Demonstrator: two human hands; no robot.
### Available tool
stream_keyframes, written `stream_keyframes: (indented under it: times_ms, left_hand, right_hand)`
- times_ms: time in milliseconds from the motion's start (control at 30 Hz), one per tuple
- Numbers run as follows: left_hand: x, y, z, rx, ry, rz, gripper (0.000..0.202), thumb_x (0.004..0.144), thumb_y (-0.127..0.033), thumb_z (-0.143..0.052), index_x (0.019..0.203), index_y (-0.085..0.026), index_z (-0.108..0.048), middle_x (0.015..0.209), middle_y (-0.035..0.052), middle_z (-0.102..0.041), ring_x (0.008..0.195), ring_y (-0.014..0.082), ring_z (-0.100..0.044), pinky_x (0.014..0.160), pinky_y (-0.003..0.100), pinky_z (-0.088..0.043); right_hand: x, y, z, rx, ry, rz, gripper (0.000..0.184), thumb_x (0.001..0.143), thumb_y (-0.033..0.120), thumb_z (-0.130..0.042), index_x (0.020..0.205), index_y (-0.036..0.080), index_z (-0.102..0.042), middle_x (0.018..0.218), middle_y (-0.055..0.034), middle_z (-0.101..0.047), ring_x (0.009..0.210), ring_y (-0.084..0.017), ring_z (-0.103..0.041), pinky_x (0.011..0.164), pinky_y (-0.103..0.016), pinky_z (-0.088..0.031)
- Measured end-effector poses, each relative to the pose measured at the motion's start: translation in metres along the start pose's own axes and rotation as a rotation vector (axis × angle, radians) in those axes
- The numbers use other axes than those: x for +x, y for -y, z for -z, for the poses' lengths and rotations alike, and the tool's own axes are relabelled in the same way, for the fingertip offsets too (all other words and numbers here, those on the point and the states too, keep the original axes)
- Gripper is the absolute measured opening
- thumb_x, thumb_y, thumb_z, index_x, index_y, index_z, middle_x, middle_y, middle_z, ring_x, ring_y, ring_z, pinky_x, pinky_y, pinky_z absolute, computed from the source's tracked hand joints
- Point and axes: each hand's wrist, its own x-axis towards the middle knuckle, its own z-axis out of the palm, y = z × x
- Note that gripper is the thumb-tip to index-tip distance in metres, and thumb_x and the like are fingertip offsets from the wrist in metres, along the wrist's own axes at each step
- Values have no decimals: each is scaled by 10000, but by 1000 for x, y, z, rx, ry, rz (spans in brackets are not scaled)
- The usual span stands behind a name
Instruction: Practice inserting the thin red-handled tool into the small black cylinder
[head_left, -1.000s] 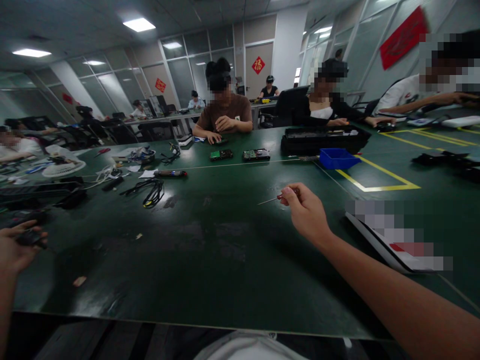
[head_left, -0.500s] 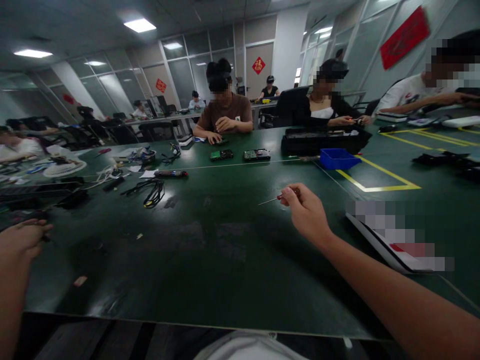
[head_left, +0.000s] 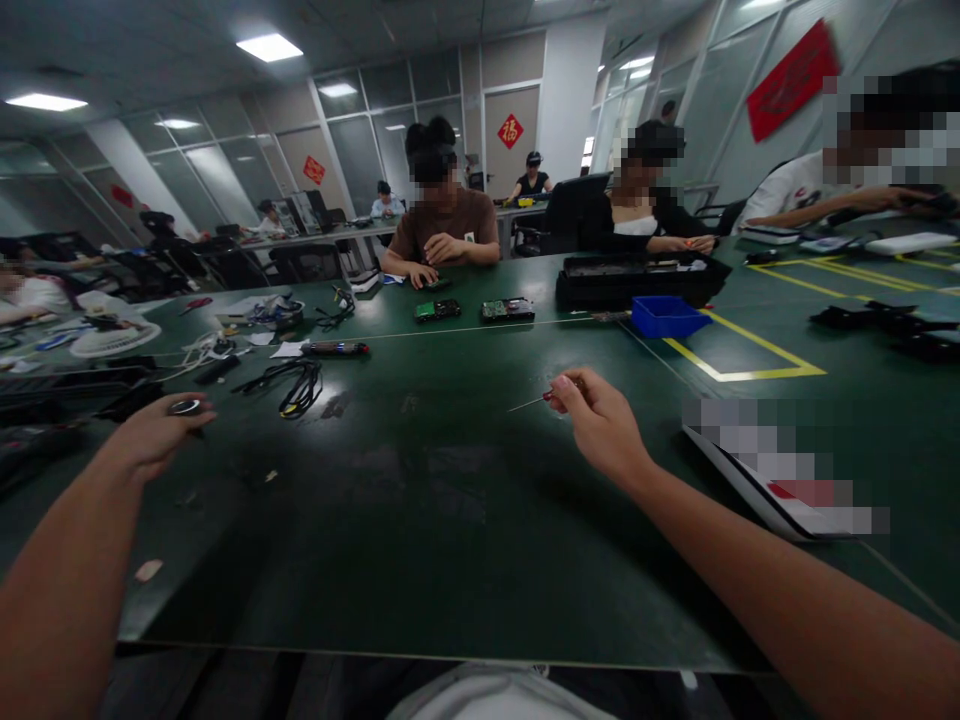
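Note:
My right hand is closed around the reddish handle of a small screwdriver, whose thin metal shaft points left over the green table. On the left side, my left hand pinches a small round dark piece with a shiny rim; its exact kind is too small to tell. Both hands are held above the tabletop, far apart. Nearest to the left hand are a coil of black cable and scattered dark parts.
Two circuit-board units lie across the table before a seated person. A blue bin stands beside a long black housing. At right lies a partly blurred white-edged item. A dark tube lies beyond the cable.
My left hand has come in from the left edge, moving right and up, with the round piece now visible in it. My right hand holds the screwdriver nearly as before; the view has shifted slightly.

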Motion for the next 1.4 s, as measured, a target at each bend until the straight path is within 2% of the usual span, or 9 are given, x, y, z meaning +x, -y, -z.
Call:
stream_keyframes:
  times_ms: [100,267,400,500,567,700,867,1233,1400]
  left_hand:
    - [-28,-39,-32,-208,283,66,311,755,-257,-771,1001,-158,-608,900,-12,-715,865,130,-644,780,245,-506]
    - [-77,-105,-86,-139,611,-211,474,669,-362,-819,1057,-161,-639,1130,81,-709,1072,248,-647,929,364,-504]
    - [-114,-146,-122,-239,849,-364,438,714,-293,-774,1105,-183,-611,1121,88,-712,1079,246,-661,989,420,-481]
    - [-138,-168,-144,-245,939,-482,402,750,-225,-742,1132,-195,-622,1136,72,-703,1064,227,-662,990,409,-478]
    - [-152,-177,-157,-185,931,-578,375,765,-193,-732,1130,-216,-648,1137,47,-703,1053,219,-659,986,395,-476]
    - [-175,-180,-182,-28,752,-745,362,796,-159,-721,1143,-255,-684,1170,19,-703,1081,227,-643,996,391,-459]
    - [-190,-166,-206,-8,587,-781,439,818,-161,-721,1246,-226,-649,1258,63,-678,1174,256,-610,1041,414,-441]
    - [-186,-151,-216,-214,645,-812,376,835,-171,-715,1203,-239,-675,1210,45,-691,1135,228,-626,1022,404,-468]
    - [-187,-150,-218,-212,588,-764,417,818,-179,-739,1226,-228,-664,1241,59,-686,1166,237,-621,1055,409,-450]
  right_hand:
    - [0,-1,0,37,59,-7,326,973,501,-485,982,215,-642,874,-46,-699,835,-219,-657,762,-372,-484]
    - [-2,0,0,83,119,5,270,973,432,-493,980,222,-663,921,-43,-691,858,-205,-653,791,-369,-494]
    - [-2,1,-1,136,108,-17,253,950,427,-529,988,219,-669,895,-40,-691,823,-200,-649,773,-369,-493]
    - [1,-1,-2,260,65,-84,233,904,432,-611,943,211,-673,810,-25,-674,762,-186,-627,743,-356,-486]
    - [4,-4,-2,373,31,-133,223,864,430,-672,879,208,-676,770,-17,-660,726,-174,-608,719,-344,-480]
    - [8,-7,-2,510,-10,-202,256,808,448,-748,779,204,-676,709,-8,-643,673,-159,-582,666,-324,-459]
    - [6,0,-3,568,-24,-200,312,818,479,-733,706,198,-661,638,-2,-612,644,-153,-577,638,-313,-455]
    - [-3,10,0,219,26,-61,287,886,478,-646,908,195,-691,792,-55,-723,751,-204,-673,733,-372,-534]
    - [-4,10,-1,121,-10,-19,286,897,479,-608,889,198,-663,773,-60,-731,734,-219,-694,694,-373,-532]
